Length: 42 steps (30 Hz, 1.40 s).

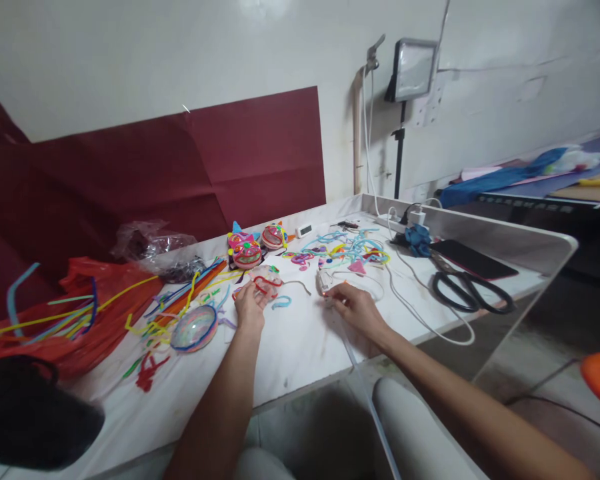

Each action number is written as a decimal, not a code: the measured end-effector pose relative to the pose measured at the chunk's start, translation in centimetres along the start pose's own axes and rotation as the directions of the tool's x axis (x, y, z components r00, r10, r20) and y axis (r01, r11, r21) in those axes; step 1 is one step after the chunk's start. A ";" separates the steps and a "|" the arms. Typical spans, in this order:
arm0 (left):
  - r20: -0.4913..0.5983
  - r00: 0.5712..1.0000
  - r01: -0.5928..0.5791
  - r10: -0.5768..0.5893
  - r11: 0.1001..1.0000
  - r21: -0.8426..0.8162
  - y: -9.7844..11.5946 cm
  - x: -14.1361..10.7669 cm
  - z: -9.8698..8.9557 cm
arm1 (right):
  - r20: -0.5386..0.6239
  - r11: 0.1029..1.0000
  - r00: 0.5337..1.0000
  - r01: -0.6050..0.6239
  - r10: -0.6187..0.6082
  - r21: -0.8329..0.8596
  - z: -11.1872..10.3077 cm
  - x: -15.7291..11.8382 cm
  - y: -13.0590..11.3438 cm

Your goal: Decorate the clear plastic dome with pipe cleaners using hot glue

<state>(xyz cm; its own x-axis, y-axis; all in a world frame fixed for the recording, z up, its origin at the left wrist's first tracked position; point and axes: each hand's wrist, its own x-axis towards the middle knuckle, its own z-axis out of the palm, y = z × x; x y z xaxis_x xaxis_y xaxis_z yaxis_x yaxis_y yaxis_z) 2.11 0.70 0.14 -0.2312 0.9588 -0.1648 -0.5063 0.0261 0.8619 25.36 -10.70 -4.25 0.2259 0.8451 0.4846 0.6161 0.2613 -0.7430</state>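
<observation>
Head view: the left hand [250,303] has its fingertips closed on the round, translucent piece with red fuzzy trim [266,285], which is at 11 o'clock from the bare middle of the white tabletop [300,347]. The right hand [355,308], at 1 o'clock, has thumb and forefinger drawn together at the near end of the white plastic glue gun [323,281]; whether they pinch its body or the long, clear glue stick [353,357] cannot be told.

Principal hazard: the stick overhangs the near edge towards 5 o'clock, close to the person's knees. A knee knocking it could swing the gun; if the nozzle is hot, fingers could be burned or glue misplaced.

Second: the looped white cable [473,330] hangs past the edge at 3 o'clock. A forearm catching it could drag the gun.

Third: the large black-handled scissors [473,293], also at 3 o'clock, have handles near the edge; an elbow could push them off.

Minor: the thin brown fuzzy strand [300,287], between piece and gun, could pick up stray glue.
</observation>
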 end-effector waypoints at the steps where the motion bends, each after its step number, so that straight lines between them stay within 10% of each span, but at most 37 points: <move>1: 0.002 1.000 0.002 -0.002 1.000 -0.006 0.0 -0.1 0.0 | 0.011 1.000 1.000 0.011 -0.011 0.002 0.2 0.4 -0.5; 17: -0.014 0.990 0.139 -0.142 0.982 -0.130 0.0 -0.1 0.0 | -0.166 0.996 0.986 0.040 -0.027 0.077 -0.3 -3.5 1.6; 42: -0.025 0.973 0.225 -0.231 0.963 -0.147 0.6 -1.4 0.8 | -0.125 0.999 0.992 -0.003 0.010 0.054 0.8 -4.8 1.1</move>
<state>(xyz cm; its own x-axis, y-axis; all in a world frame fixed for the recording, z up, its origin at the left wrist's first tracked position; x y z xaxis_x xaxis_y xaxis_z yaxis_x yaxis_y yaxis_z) 2.79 -0.41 1.32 -0.1292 0.9194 -0.3714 -0.6615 0.1991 0.7230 24.34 -14.09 -7.82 0.3241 0.7829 0.5311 0.5737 0.2837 -0.7684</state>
